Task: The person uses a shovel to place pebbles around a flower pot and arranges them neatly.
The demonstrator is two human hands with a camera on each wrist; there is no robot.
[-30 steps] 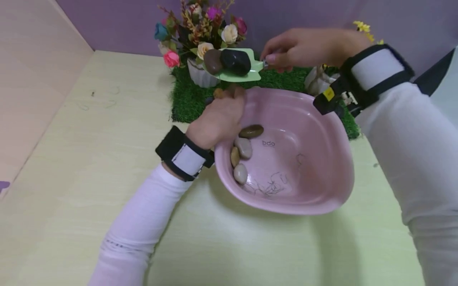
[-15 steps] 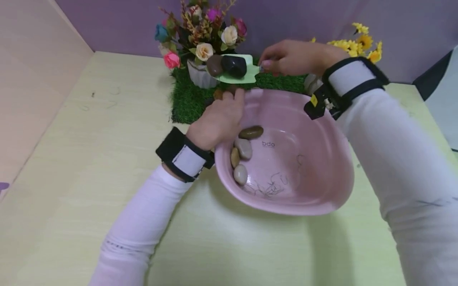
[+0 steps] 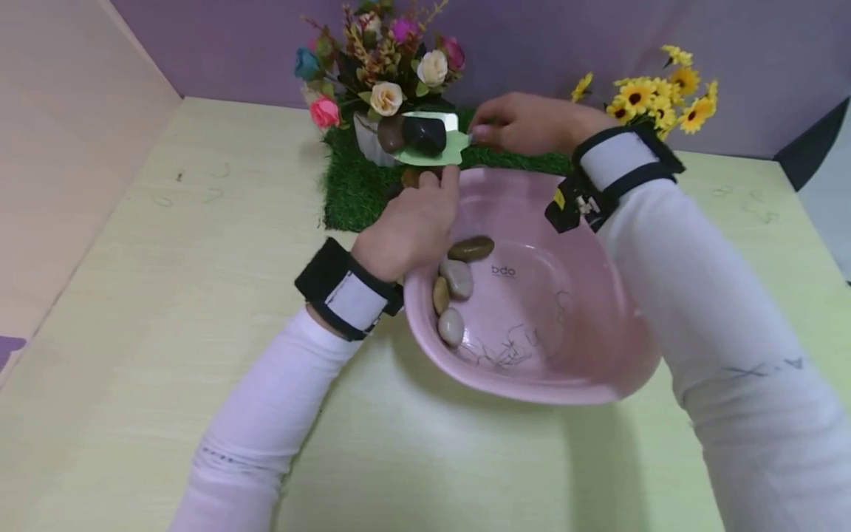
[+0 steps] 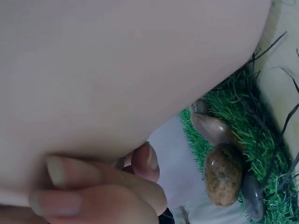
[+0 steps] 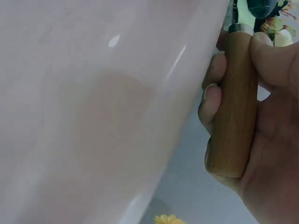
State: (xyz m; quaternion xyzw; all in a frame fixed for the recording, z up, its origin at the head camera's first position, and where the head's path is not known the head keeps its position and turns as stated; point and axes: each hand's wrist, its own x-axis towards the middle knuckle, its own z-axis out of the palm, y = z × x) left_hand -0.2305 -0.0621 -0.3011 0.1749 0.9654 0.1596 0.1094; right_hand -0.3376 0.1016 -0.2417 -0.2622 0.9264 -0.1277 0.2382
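My right hand [image 3: 525, 122] holds a small green trowel [image 3: 455, 148] by its wooden handle [image 5: 236, 107]. A brown stone [image 3: 391, 136] and a black stone [image 3: 427, 137] lie on its blade, above the grass mat at the back. My left hand [image 3: 414, 225] grips the back left rim of a pink basin [image 3: 585, 325], fingers curled at the edge in the left wrist view. Inside, a brown stone [image 3: 472, 248], a grey stone [image 3: 457, 278], a small tan stone [image 3: 441, 295] and a pale stone [image 3: 451, 326] sit along the left wall.
Green artificial grass [image 3: 346, 199] lies behind the basin, with a speckled brown stone [image 4: 223, 175] and a dark grey stone [image 4: 252, 196] on it. A white pot of mixed flowers [image 3: 372, 137] stands at the back. Yellow flowers [image 3: 658, 100] are at the right, near the purple wall [image 3: 525, 44].
My right hand has lowered the trowel and its two stones toward the mat and drawn slightly left. My left hand stays at the basin rim; the stones inside keep their places.
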